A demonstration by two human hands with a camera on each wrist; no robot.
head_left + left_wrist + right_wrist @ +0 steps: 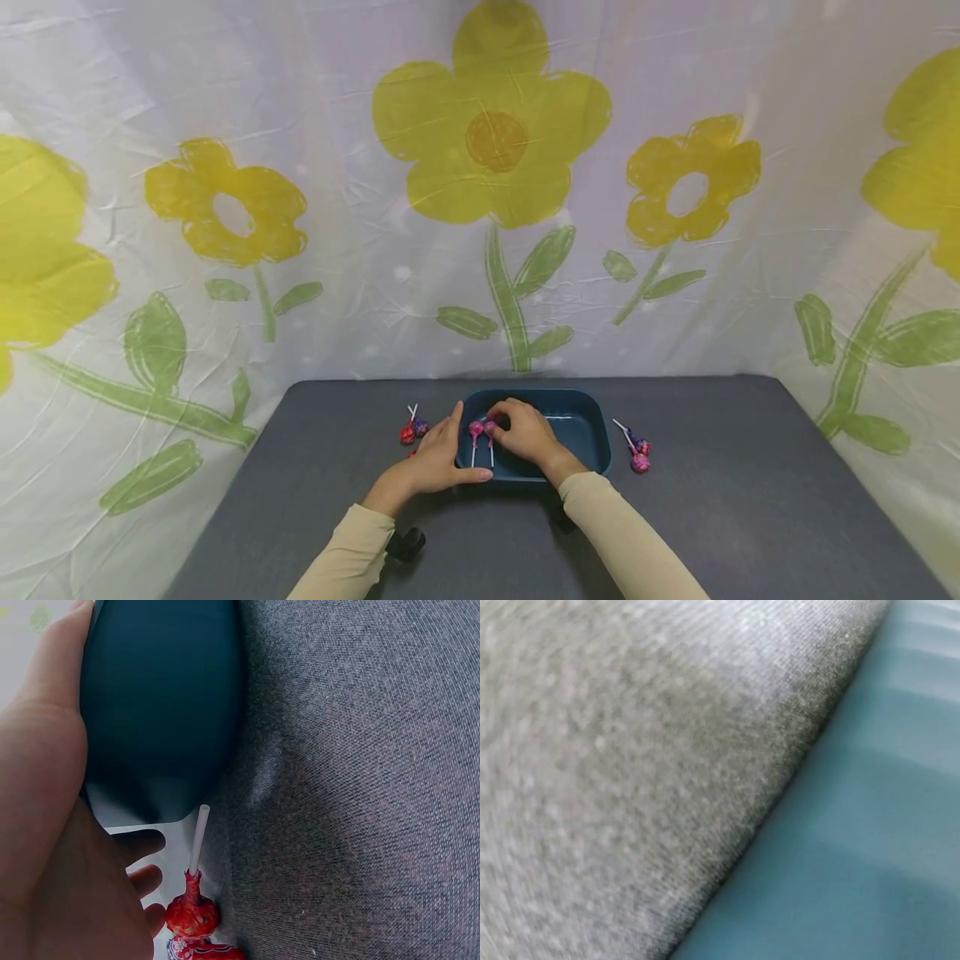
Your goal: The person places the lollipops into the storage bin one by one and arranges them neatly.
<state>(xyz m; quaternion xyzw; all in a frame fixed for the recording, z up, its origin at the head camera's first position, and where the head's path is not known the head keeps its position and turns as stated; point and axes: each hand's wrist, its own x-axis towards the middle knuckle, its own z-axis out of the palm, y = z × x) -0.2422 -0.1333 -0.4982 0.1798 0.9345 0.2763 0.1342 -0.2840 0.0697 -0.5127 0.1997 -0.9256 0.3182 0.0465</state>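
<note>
In the head view, a dark teal tray (577,421) holds two pink-wrapped lollipops side by side at its left end, white sticks toward me. My right hand (527,433) reaches over the tray and pinches the right-hand lollipop (490,427) by its head. The other lollipop (476,428) lies just left of it. With fingers and thumb spread, my left hand (435,463) rests against the tray's left end, its thumb along the front rim. In the left wrist view, a red lollipop (193,915) lies near the fingers, outside the tray wall (161,712). The right wrist view shows no hand.
Left of the tray lie red (407,435) and purple (422,427) lollipops, partly behind my left hand. Several pink and purple lollipops (640,462) sit right of it. Everything stands on a dark grey table (720,500), with a flower-printed curtain (360,317) behind.
</note>
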